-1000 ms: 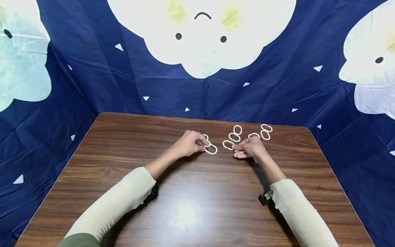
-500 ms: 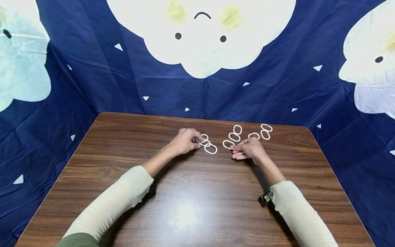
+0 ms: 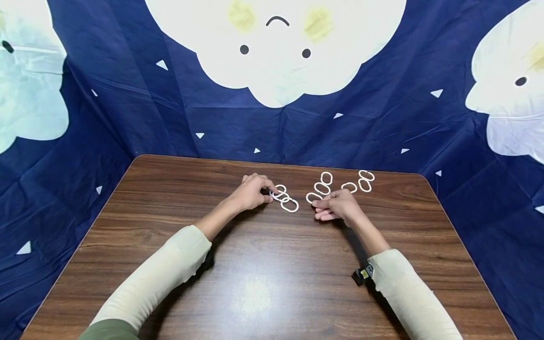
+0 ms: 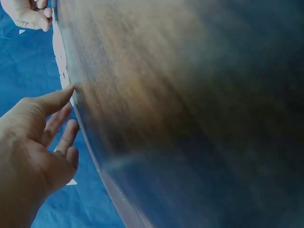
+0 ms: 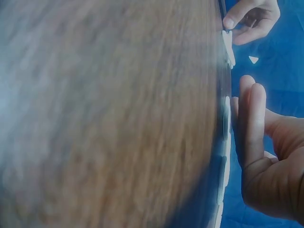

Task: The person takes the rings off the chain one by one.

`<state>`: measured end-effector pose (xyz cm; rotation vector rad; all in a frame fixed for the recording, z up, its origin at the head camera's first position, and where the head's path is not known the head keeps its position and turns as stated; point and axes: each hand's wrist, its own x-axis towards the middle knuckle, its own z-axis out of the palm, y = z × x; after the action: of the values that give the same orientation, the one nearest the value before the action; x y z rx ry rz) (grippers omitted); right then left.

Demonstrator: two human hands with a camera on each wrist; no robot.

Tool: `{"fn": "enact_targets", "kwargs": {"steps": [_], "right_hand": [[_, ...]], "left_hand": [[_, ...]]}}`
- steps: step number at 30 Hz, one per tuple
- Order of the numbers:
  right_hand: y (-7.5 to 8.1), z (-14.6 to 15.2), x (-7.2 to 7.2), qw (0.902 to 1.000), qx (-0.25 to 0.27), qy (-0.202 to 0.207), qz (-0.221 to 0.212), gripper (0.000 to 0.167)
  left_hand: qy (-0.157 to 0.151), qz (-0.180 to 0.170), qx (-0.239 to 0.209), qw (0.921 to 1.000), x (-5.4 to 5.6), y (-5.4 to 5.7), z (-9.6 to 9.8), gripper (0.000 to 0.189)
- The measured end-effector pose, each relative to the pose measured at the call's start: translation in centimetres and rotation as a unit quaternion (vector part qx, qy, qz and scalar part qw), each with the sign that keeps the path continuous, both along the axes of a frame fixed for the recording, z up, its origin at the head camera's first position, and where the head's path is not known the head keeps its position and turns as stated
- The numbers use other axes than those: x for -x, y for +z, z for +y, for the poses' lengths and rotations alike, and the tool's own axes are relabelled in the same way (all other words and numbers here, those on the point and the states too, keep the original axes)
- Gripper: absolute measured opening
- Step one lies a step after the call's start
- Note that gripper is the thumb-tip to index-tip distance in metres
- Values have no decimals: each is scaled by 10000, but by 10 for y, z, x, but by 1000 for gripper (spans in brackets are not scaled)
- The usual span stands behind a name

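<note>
Left of the middle, three white oval chain links (image 3: 291,211) lie joined or overlapping on the table. Beside them is my left hand (image 3: 251,192), its index finger and thumb apart at the links' left end. It grips nothing that I can see. My right hand (image 3: 340,206) is at a separate white link (image 3: 307,198) farther right, its fingertips touching or just over that link's near edge. Straight fingers show on the right hand (image 5: 261,142) in the right wrist view, while the thumb is partly behind them.
Behind the right hand lie more links: a middle link (image 3: 322,194), a far link (image 3: 327,172), a lone link (image 3: 349,183) and a touching pair (image 3: 364,191). The brown wooden table (image 3: 255,255) ends at a blue cloth (image 3: 238,123) with clouds.
My left hand has drawn back to the left, off the three links, which now show more fully. The right hand has slid slightly left along its link, which stays in place.
</note>
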<state>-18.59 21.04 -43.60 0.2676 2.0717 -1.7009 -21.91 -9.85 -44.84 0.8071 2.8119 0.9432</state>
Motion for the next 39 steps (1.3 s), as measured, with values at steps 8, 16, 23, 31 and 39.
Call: {"fn": "enact_targets", "kwargs": {"steps": [8, 16, 23, 31, 39], "right_hand": [[-2, -11, -1, 9997, -9, 254, 60, 18], [-2, -25, 0, 9992, 67, 394, 6, 23], [-2, -36, 0, 9985, 188, 511, -69, 22], [-2, -46, 2, 9990, 112, 425, -68, 22], [-2, -52, 4, 9993, 34, 358, -80, 18]], "left_hand": [[-159, 100, -205, 9996, 8, -9, -3, 20], [-100, 60, -275, 9996, 22, -29, -6, 18], [-49, 50, 37, 10000, 8, -8, -3, 18], [-56, -23, 24, 10000, 6, -6, -2, 15], [-169, 160, -28, 9997, 11, -13, -4, 13]]}}
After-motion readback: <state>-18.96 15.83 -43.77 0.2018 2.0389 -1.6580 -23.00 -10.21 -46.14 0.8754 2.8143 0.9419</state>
